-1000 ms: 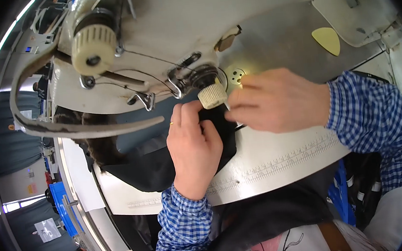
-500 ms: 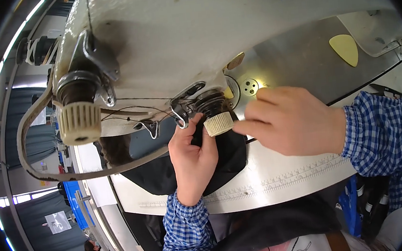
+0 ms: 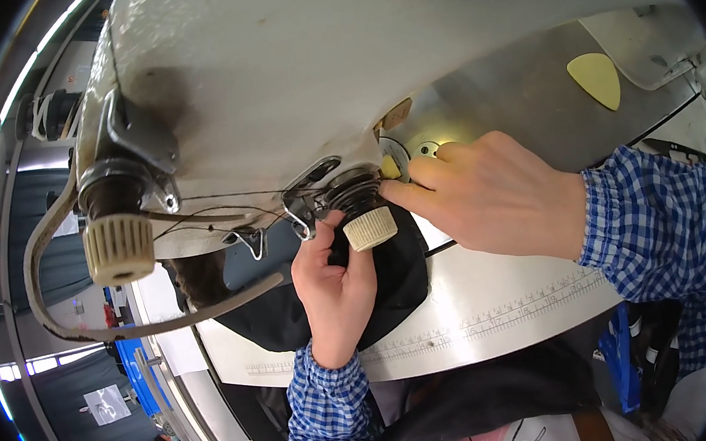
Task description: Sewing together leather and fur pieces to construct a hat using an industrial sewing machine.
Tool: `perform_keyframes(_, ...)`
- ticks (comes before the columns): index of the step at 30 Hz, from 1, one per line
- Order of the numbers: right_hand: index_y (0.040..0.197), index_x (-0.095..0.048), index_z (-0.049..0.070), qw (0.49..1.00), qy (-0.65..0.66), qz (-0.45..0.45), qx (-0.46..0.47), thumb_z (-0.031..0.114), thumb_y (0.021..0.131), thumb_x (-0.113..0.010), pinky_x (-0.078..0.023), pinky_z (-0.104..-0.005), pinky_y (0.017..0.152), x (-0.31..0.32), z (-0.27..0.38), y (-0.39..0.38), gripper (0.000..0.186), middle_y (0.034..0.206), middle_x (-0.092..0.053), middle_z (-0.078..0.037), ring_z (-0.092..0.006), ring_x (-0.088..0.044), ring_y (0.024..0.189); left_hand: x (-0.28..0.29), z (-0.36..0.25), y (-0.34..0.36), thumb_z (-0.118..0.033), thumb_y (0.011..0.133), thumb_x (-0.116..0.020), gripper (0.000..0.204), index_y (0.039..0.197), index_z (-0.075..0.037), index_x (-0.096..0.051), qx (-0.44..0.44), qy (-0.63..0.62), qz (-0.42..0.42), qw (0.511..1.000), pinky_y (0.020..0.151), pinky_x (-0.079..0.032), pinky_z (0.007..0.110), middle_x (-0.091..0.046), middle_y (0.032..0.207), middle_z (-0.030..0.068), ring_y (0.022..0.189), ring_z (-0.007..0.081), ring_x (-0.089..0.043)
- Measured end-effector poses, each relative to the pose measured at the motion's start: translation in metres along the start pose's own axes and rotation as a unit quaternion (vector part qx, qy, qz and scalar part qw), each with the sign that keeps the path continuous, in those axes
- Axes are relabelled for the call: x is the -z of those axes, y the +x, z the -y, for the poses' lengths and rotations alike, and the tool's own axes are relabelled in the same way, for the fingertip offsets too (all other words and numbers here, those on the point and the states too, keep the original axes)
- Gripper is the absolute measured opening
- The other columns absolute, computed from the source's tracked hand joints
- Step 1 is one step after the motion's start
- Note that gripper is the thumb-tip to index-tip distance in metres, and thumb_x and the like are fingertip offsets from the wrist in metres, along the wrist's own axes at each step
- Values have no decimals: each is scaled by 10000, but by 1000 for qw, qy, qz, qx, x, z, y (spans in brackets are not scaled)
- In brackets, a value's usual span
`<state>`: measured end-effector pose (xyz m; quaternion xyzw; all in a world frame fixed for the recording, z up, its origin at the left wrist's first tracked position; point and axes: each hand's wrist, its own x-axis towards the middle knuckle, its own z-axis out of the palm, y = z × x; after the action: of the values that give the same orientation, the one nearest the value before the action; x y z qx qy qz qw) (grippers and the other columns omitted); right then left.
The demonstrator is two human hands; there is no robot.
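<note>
A cream ridged tension knob [image 3: 371, 229] sticks out from the white sewing machine head [image 3: 270, 67], with dark tension discs [image 3: 352, 188] behind it. Black thread [image 3: 231, 195] runs in from the left toward these discs. My left hand [image 3: 332, 295] is closed just below and left of the knob, fingertips by the metal thread guide [image 3: 299, 215]. Bent fingers of my right hand [image 3: 500, 199] come together, the index fingertip at the right side of the discs. Whether either hand pinches the thread is too small to make out.
A second cream knob [image 3: 119, 247] and a curved grey bar [image 3: 33, 294] stand at the left. Black cloth [image 3: 397, 280] lies under my left hand. On the metal bed is a pale yellow teardrop-shaped piece [image 3: 594, 81]. A ruler scale [image 3: 499, 323] marks the white table edge.
My right index fingertip has moved up and left, from beside the knob to the discs. My left hand stays near the thread guide. The machine head sits slightly farther left in view.
</note>
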<state>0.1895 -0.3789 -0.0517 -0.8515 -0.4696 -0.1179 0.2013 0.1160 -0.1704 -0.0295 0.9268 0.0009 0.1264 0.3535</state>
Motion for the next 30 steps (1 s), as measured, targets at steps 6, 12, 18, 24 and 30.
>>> perform_keyframes(6, 892, -648, 39, 998, 3, -59, 14, 130, 833, -656, -531, -335, 596, -3, -2, 0, 108, 760, -616, -50, -216, -673, 674, 1, -2, 4, 3, 898, -700, 104, 967, 61, -648, -7, -10, -2, 1000, 753, -493, 242, -709, 909, 94, 816, 84, -590)
perform_keyframes(12, 888, -673, 55, 994, 16, -72, 81, 168, 821, -653, -508, -297, 595, -1, -2, -9, 133, 897, -624, -23, -155, -622, 834, 3, -3, 11, -67, 927, -757, 175, 1066, 22, -697, 61, -91, 17, 994, 820, -481, 226, -704, 945, 19, 859, 74, -606)
perform_keyframes(18, 854, -702, 40, 978, -12, -132, 164, 201, 775, -653, -469, -306, 678, -8, 15, -8, 186, 890, -651, -15, -180, -571, 893, 14, 8, 21, -117, 920, -776, 215, 1101, -33, -697, 72, -130, 78, 986, 769, -452, 205, -671, 865, -14, 813, 47, -587)
perform_keyframes(24, 840, -682, -15, 974, -69, -92, 196, 203, 784, -650, -480, -317, 687, -6, 23, -6, 228, 785, -676, -103, -246, -624, 799, 15, 16, 21, -119, 915, -782, 214, 1094, -32, -701, 99, -152, 85, 980, 753, -439, 190, -667, 850, -24, 795, 35, -572)
perform_keyframes(30, 799, -677, -8, 973, -74, -98, 196, 218, 765, -658, -462, -322, 642, -4, 20, -10, 230, 715, -641, -79, -224, -596, 752, 12, 9, 24, -97, 908, -784, 194, 1070, -19, -710, 64, -102, 78, 990, 729, -446, 185, -674, 849, -24, 782, 31, -572)
